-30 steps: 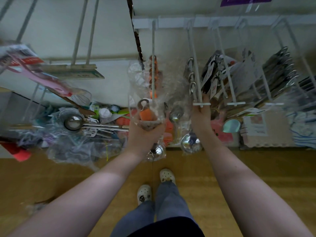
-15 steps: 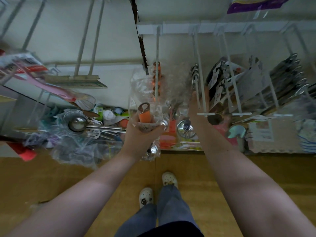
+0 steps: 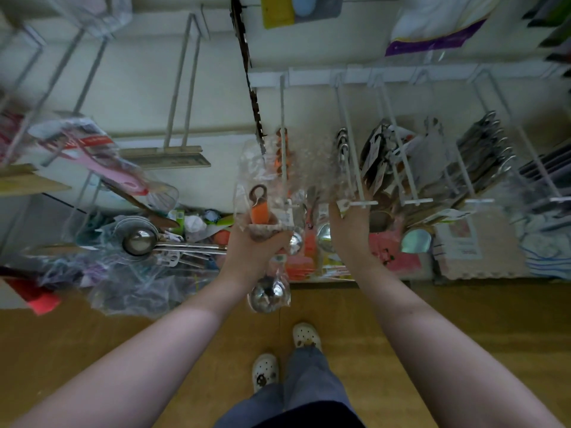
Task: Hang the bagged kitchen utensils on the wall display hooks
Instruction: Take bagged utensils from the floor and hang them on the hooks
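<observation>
My left hand (image 3: 258, 242) grips a clear bag holding an orange-handled steel ladle (image 3: 268, 293); the bowl hangs below my fist and the orange handle top (image 3: 259, 208) sticks up just left of a white wall hook (image 3: 282, 143). Several more bagged orange-handled ladles (image 3: 282, 156) hang further back on that hook. My right hand (image 3: 350, 225) reaches up at the front end of the neighbouring hook (image 3: 350, 149), fingers on clear bag plastic there; what it holds is blurred.
More white hooks to the right carry packaged utensils (image 3: 482, 156). A heap of bagged ladles and tools (image 3: 139, 242) lies at the left on a low shelf. Empty double hooks (image 3: 182, 88) stand out at upper left. Wooden floor and my shoes (image 3: 304, 335) are below.
The view tilted up, so the hooks and hands sit lower in frame. My left hand brought the bagged ladle closer to the hook's front end. My right hand stayed at the neighbouring hook's tip.
</observation>
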